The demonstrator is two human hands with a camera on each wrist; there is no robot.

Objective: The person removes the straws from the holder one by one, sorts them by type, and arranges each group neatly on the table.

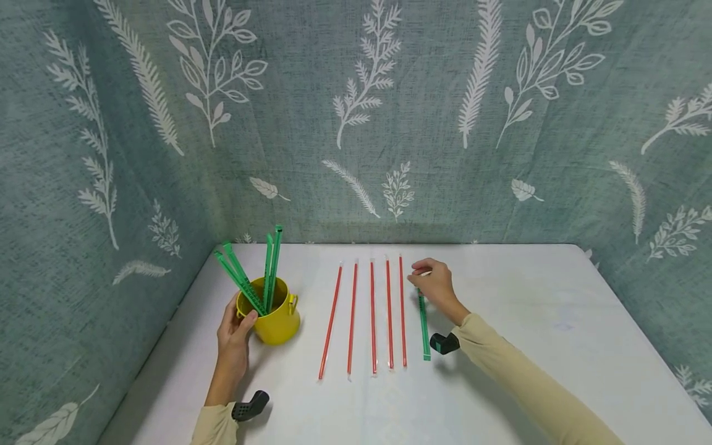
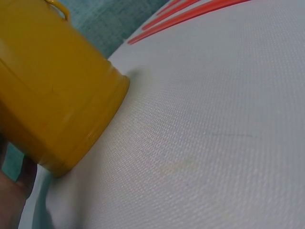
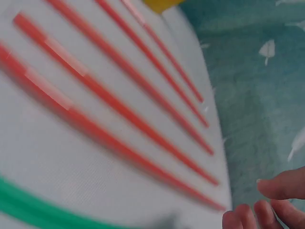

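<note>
At the left of the head view my left hand (image 1: 232,346) grips a small yellow bucket (image 1: 280,326), its thumb at the rim and fingers round the far-left side. The bucket stands upright on the table in the left wrist view. Several green wrapped straws (image 1: 271,269) lean out of it, two to the left and others more upright. My right hand (image 1: 436,284) is over the upper end of a single green straw (image 1: 424,327) on the table. In the right wrist view the thumb (image 3: 283,185) stands apart from the bent fingers, with nothing between them.
Several red straws (image 1: 373,315) in clear wrappers lie side by side on the white table (image 1: 528,296), between the bucket and the green straw. A green leaf-patterned cloth (image 1: 423,185) hangs behind and at both sides.
</note>
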